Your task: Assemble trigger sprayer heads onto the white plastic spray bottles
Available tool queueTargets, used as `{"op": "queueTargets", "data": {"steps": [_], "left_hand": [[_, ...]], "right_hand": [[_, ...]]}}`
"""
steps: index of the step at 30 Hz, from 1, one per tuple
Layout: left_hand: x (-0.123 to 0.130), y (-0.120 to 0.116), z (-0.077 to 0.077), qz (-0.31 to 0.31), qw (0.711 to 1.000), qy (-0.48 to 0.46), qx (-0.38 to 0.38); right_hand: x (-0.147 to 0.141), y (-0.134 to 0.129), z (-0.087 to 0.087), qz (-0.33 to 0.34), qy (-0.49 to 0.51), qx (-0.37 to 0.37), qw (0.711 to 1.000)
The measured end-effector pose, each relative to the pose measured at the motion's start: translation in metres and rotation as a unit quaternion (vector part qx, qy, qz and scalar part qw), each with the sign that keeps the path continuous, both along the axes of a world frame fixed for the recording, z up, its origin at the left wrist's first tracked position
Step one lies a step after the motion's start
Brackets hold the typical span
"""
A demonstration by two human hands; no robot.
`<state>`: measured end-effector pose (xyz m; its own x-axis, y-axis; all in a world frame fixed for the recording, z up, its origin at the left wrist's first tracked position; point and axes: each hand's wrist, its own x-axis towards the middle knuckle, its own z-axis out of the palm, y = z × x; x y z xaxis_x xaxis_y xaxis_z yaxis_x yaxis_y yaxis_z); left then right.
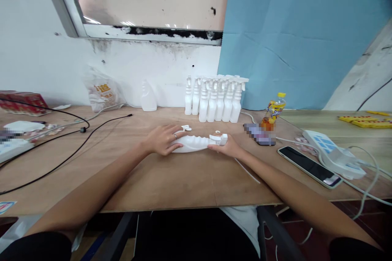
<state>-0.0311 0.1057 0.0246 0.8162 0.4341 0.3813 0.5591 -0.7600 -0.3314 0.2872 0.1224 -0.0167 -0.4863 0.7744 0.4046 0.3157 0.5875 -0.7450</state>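
A white plastic spray bottle (196,143) lies on its side on the wooden table between my hands. My left hand (165,139) is closed around its base end, thumb in front and a ring on one finger. At the neck end, my right hand (227,147) grips the white trigger spray head (223,139), its thumb along the front of the neck; the other fingers are mostly hidden. Just behind my left fingers is a small white trigger-like part (186,128). A thin white tube (249,172) lies on the table by my right forearm.
Several white spray bottles (219,104) stand grouped by the wall; a headless bottle (148,97) stands left of them. To the right are a drink bottle (274,112), a phone (309,166) and a power strip (332,153). Black cables (92,134) cross the left side.
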Motion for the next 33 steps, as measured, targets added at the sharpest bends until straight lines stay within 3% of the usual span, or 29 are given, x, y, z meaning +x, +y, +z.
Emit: {"op": "queueTargets", "data": {"steps": [6,9,17,26,33], "left_hand": [[-0.001,0.002,-0.004,-0.020,0.999,-0.013,0.043],[0.000,0.003,-0.004,-0.021,0.998,-0.021,0.057],[0.006,-0.005,0.002,0.010,0.999,-0.019,0.034],[0.077,-0.023,-0.005,0.080,0.996,0.004,0.031],[0.076,-0.015,-0.013,0.091,0.994,0.050,0.039]], "right_hand": [[-0.007,0.009,-0.010,0.005,0.113,-0.172,0.979],[-0.009,0.010,-0.009,0.014,0.146,-0.219,0.965],[-0.010,0.010,-0.003,0.015,0.100,-0.201,0.974],[-0.020,-0.003,-0.001,0.016,0.051,-0.162,0.985],[-0.022,-0.003,-0.011,0.060,0.026,-0.158,0.985]]}}
